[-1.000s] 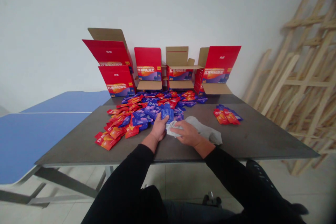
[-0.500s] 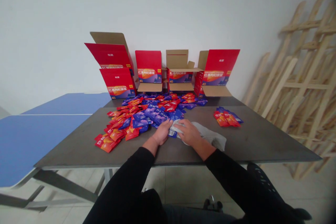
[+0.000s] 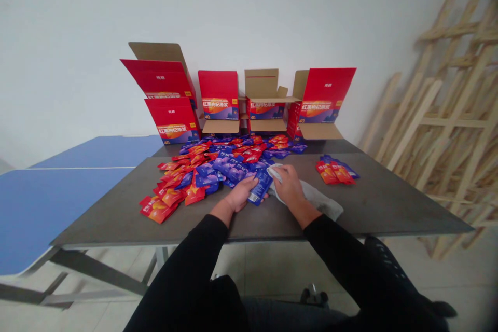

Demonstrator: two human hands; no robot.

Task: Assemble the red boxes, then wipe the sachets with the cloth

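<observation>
Between my hands, a blue sachet (image 3: 260,187) is held tilted, its printed side with a white label patch facing up. My left hand (image 3: 240,194) grips it by the left edge, fingers passing underneath. In my right hand (image 3: 288,185) a pale grey cloth (image 3: 321,201) is bunched; its front fold meets the sachet's upper right corner, and the rest trails onto the table to the right. Just beyond my hands lies a heap of blue sachets (image 3: 230,167) and red sachets (image 3: 167,194), spread toward the left.
Open red cartons (image 3: 171,123) line the back of the dark table (image 3: 311,225). A small group of red and blue sachets (image 3: 335,171) lies at the right. A blue table-tennis table (image 3: 78,181) adjoins on the left; wooden easels (image 3: 447,119) lean at the right.
My right hand and the cloth have moved right and slightly away, uncovering most of the blue sachet's face. My left hand still holds the sachet.
</observation>
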